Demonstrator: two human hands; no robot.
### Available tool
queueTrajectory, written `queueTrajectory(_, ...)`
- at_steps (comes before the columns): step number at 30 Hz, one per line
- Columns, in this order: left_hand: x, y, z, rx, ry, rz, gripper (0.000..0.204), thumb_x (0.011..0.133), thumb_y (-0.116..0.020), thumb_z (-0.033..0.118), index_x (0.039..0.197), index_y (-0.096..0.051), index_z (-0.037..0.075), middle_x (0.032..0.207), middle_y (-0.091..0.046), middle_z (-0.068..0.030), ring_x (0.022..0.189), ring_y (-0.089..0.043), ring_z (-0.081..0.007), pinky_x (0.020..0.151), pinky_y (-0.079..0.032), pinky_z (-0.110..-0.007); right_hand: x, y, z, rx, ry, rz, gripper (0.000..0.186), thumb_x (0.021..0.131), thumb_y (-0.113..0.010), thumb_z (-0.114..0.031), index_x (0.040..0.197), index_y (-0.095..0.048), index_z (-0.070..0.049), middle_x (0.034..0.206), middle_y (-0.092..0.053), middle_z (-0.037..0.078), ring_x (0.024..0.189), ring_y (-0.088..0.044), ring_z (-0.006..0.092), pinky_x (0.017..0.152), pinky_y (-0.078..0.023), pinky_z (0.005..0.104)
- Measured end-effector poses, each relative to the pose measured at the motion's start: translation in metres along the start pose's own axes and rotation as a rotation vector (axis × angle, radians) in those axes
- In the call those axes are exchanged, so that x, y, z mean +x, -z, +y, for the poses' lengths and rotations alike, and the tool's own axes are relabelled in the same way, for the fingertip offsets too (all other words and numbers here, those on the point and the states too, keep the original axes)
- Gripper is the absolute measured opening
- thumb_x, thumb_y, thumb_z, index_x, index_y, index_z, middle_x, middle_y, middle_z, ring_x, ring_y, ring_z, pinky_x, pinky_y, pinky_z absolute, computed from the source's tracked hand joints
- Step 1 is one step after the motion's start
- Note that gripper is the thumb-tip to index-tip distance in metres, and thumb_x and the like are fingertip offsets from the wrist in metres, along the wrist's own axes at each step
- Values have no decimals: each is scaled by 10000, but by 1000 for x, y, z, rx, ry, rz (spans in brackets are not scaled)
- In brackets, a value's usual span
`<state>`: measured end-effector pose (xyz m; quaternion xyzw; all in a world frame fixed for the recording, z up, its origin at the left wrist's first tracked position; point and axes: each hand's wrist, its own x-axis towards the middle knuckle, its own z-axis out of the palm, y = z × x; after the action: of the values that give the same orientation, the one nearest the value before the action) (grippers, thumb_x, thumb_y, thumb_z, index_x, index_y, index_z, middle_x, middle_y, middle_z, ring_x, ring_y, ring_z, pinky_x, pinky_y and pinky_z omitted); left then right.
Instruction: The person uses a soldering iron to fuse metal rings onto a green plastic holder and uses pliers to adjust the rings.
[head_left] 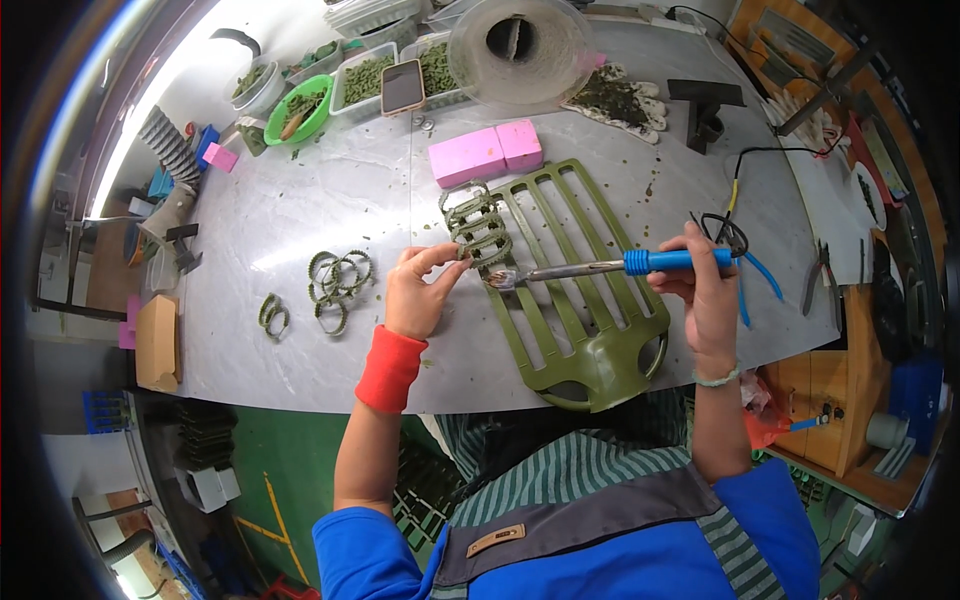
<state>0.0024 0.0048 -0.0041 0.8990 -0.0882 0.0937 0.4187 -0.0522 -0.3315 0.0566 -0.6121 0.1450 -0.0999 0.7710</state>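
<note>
My left hand point(425, 285), below a red wristband, pinches the lower end of a group of notched olive-green loops point(480, 226) lying on the upper left of a slatted olive-green plastic piece point(610, 370). My right hand point(700, 280) grips the blue handle of a corded heating tool point(670, 261), similar to a soldering iron. Its metal shaft points left, with the flattened tip at the slatted piece’s left bar, just beside my left fingertips; whether it touches cannot be seen clearly. Several more notched loops point(340, 285) lie left of my left hand.
Beyond are pink blocks point(470, 157), tubs of green pieces point(362, 85), a green basket point(295, 115), a phone point(403, 87), a large funnel point(520, 55), a soiled glove point(635, 105) and a black T-shaped piece point(705, 115). Pliers point(822, 270) lie right, a cardboard box point(157, 340) left.
</note>
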Motion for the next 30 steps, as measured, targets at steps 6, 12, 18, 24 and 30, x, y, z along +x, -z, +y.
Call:
queueTrajectory(6,4,9,21,-14,-33,-22,270,827,-816,137,1083,-746,89,1033,-740,-40,938,-614,-173,808,-509,-318,0,17,-15,-20,-1,51,384,1002,-650,-354,900,-721,9,743,-726,100,611,-729,173,557,-609,271)
queueTrajectory(12,21,-8,48,360,-486,3,310,808,-807,164,1094,-697,117,1238,-605,-63,1206,-507,-324,1002,-407,-447,9,20,-12,-17,7,72,384,1001,-651,-354,897,-718,9,736,-720,90,620,-725,163,572,-608,269)
queueTrajectory(18,39,-21,51,462,-504,-96,264,798,-808,179,1031,-702,115,1270,-580,-62,1235,-483,-331,1003,-403,-473,16,21,-6,-5,24,56,367,1006,-645,-342,895,-729,-3,731,-726,86,611,-728,160,572,-608,265)
queueTrajectory(24,46,-22,48,472,-484,-171,221,792,-816,186,974,-715,114,1367,-552,-94,1340,-427,-364,1070,-376,-500,20,17,-1,20,14,38,357,1007,-644,-336,904,-738,-6,725,-731,84,610,-731,160,573,-611,262)
queueTrajectory(30,48,-21,47,419,-454,-216,199,791,-824,194,937,-726,100,1471,-504,-114,1425,-359,-387,1137,-330,-524,24,9,7,70,-9,26,343,1002,-651,-326,912,-727,-4,736,-732,98,623,-735,160,571,-613,261)
